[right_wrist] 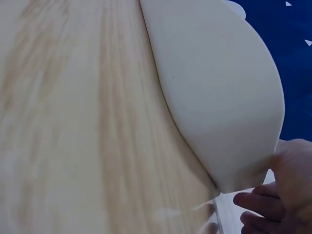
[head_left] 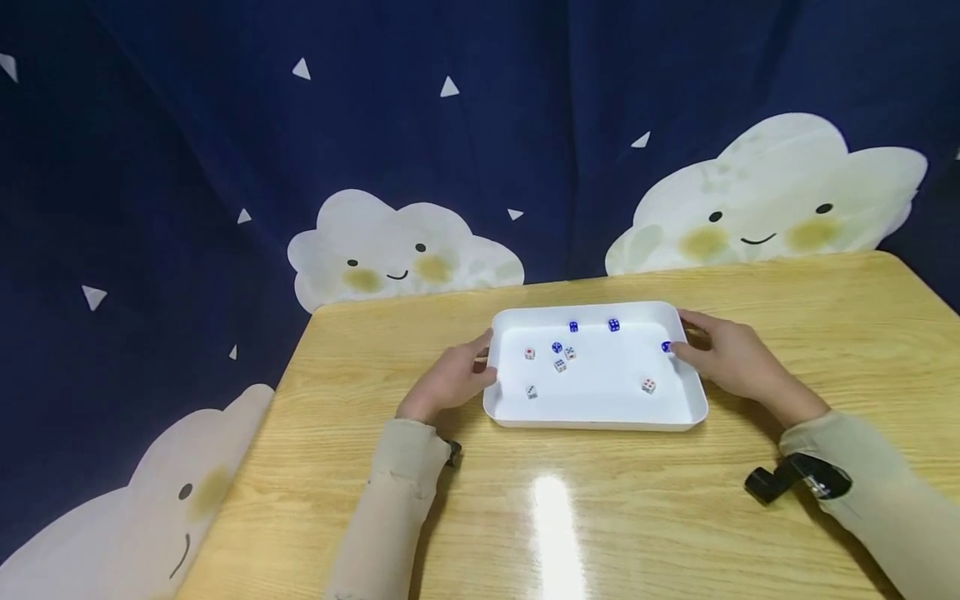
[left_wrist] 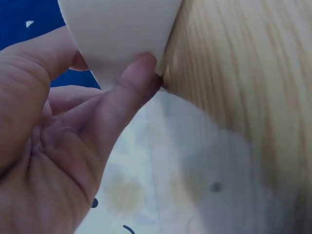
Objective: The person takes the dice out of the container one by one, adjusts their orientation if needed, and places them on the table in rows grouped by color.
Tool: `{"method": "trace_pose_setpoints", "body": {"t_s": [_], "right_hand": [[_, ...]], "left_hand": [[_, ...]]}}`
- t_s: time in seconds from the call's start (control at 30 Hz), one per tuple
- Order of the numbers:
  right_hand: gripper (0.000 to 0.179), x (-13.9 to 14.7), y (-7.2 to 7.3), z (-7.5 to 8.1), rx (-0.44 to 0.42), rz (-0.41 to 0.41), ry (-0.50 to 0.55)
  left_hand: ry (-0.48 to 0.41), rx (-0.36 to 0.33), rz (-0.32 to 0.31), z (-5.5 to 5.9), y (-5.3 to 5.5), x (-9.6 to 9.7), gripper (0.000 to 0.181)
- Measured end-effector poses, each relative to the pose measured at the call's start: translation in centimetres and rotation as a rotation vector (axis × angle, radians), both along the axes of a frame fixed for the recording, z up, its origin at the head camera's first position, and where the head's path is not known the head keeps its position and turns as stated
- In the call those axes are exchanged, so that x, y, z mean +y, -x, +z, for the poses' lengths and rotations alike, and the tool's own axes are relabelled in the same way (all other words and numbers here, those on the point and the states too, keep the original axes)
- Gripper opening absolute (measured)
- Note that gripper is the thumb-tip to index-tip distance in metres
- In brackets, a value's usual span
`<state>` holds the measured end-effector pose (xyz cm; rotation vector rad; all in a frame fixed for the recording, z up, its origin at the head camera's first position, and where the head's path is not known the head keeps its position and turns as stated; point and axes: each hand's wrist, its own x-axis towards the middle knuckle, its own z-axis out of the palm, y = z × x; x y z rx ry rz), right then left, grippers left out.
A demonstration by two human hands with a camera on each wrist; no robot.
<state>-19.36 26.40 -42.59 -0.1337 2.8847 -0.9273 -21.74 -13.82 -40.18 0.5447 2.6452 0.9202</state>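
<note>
A shallow white tray [head_left: 592, 408] lies on the wooden table with several small dice spread inside. My left hand [head_left: 450, 379] holds its left end, fingertips [left_wrist: 141, 68] against the outer wall and thumb at the rim. At the right end, my right hand [head_left: 731, 358] grips the rim, its thumb reaching inside and the other fingers outside. Right by that thumb tip sits a blue die [head_left: 666, 347], partly covered. Another blue die [head_left: 614, 325] lies near the far wall. A white die [head_left: 648, 386] is at front right; a white die [head_left: 532, 392] is at front left.
The wooden table [head_left: 637, 517] extends around the tray, with its far edge against a dark blue curtain [head_left: 525, 125] printed with clouds. A black wrist device [head_left: 798, 479] on the right sleeve hangs over the table. Another black device [head_left: 453, 453] shows at the left cuff.
</note>
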Motion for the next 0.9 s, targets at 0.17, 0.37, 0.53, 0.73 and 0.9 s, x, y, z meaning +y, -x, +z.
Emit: {"method": "trace_pose_setpoints", "body": {"t_s": [0.17,0.37,0.53,0.73,0.9], "right_hand": [[0.074,-0.3,0.1,-0.2,0.002,-0.001,-0.002],[0.072,-0.6,0.2,0.0,0.015,-0.012,-0.007],[0.075,-0.6,0.1,0.0,-0.016,-0.031,0.000],[0.075,-0.5,0.0,-0.2,-0.019,-0.033,0.003],[0.075,-0.3,0.0,-0.1,-0.010,-0.043,0.018]], "left_hand": [[0.009,0.022,-0.015,-0.2,-0.1,-0.2,0.070],[0.048,0.032,-0.019,0.2,0.0,-0.1,0.070],[0.084,0.019,-0.042,0.9,0.5,-0.3,0.068],[0.116,0.067,-0.014,0.6,1.3,-0.3,0.079],[0.181,0.187,0.005,0.0,1.6,0.0,0.076]]}}
